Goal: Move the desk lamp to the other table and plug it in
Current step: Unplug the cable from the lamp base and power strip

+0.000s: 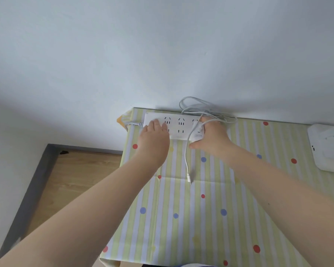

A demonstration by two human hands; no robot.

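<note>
A white power strip (178,126) lies at the table's back left, against the wall. My left hand (155,135) rests flat on its left part, fingers spread over the sockets. At the strip's right end, my right hand (213,136) is closed around a white plug adapter (198,132). A thin white cable (185,160) runs from there toward me and ends in a small loose connector (189,179) on the cloth. More of the cable sits in a loose coil (202,109) behind my right hand. The lamp's white base (325,145) is partly visible at the right edge.
The table (181,218) wears a yellow-and-white striped cloth with coloured dots. A plain white wall stands directly behind it. Left of the table is wooden floor (79,174) with a grey skirting strip. The power strip's own cord (132,123) leaves over the table's left corner.
</note>
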